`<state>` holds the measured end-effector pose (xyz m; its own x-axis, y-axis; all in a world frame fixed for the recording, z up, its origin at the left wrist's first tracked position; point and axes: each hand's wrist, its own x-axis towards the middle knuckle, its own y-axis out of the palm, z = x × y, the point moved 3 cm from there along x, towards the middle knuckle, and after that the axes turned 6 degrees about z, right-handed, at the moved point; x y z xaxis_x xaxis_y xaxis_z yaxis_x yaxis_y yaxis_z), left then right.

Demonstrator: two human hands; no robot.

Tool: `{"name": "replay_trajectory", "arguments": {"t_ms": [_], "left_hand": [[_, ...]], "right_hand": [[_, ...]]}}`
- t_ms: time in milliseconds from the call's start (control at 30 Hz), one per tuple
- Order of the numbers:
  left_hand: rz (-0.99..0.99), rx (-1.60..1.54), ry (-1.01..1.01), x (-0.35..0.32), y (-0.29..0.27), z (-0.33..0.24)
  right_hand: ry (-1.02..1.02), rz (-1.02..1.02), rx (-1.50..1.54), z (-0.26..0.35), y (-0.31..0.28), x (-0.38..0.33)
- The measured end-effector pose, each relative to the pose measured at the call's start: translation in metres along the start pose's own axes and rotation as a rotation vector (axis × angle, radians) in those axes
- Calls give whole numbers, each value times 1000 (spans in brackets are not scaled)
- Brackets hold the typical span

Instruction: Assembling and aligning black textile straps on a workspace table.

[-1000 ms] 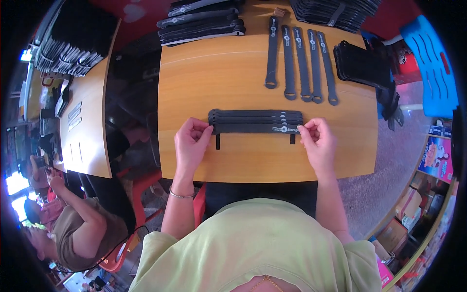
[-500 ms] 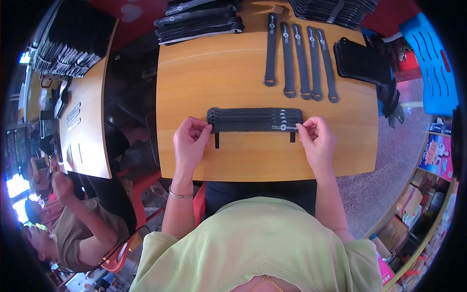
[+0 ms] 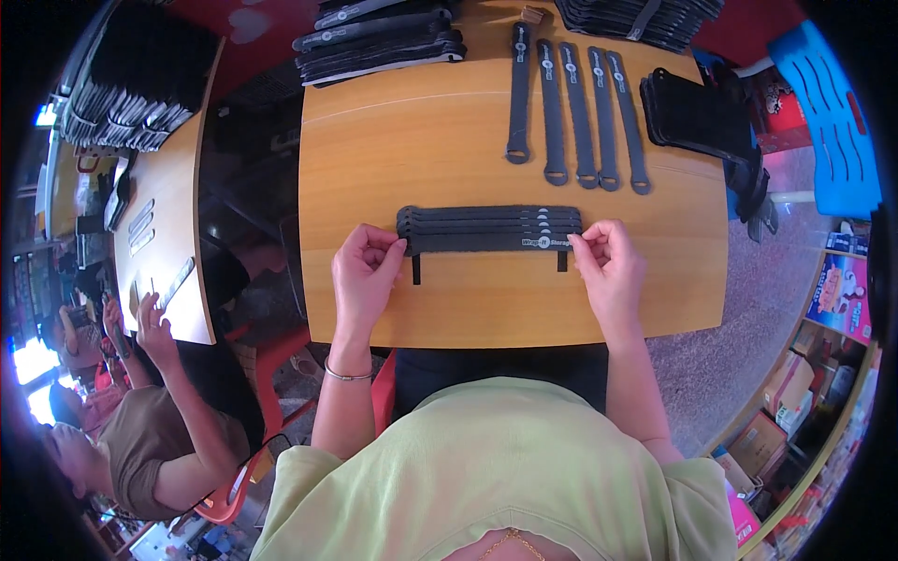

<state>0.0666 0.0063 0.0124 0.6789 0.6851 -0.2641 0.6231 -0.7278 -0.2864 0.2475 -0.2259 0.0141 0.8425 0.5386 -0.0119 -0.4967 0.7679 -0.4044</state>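
Note:
Several black fabric straps [image 3: 468, 242] lie crosswise on the wooden table in front of me, overlapping in a stepped row with pale printing near their right ends. My left hand [image 3: 365, 271] pinches the left end of the nearest strap between thumb and forefinger. At its right end, my right hand [image 3: 610, 266] does the same, its other fingers curled in. Two narrow black strips, a left one [image 3: 416, 270] and a right one [image 3: 562, 261], stick out from under the straps towards me. How they meet the straps underneath is hidden.
Farther off lie several single looped straps [image 3: 553, 122]. Bundled straps [image 3: 379, 47] stand at the back left, more [image 3: 636, 21] at the back right. Black flat pieces [image 3: 697, 114] are stacked at the right edge. A co-worker [image 3: 168, 439] sits left at another table [image 3: 173, 271].
My hands and the straps stay nearly in place. On the left, the co-worker's hands have moved, and a dark strap now shows near them at the other table.

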Motion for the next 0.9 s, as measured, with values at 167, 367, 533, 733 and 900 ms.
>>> {"name": "replay_trajectory", "arguments": {"t_ms": [167, 367, 533, 733, 900], "left_hand": [[1, 13, -7, 0, 0, 1], [3, 4, 1, 0, 0, -1], [-1, 11, 4, 0, 0, -1], [4, 1, 7, -1, 0, 0], [-1, -7, 10, -1, 1, 2]], "right_hand": [[16, -8, 9, -2, 1, 0], [-11, -23, -30, 0, 0, 0], [-19, -30, -51, 1, 1, 0], [-16, -27, -82, 2, 0, -1], [-27, -35, -95, 1, 1, -1]]}}
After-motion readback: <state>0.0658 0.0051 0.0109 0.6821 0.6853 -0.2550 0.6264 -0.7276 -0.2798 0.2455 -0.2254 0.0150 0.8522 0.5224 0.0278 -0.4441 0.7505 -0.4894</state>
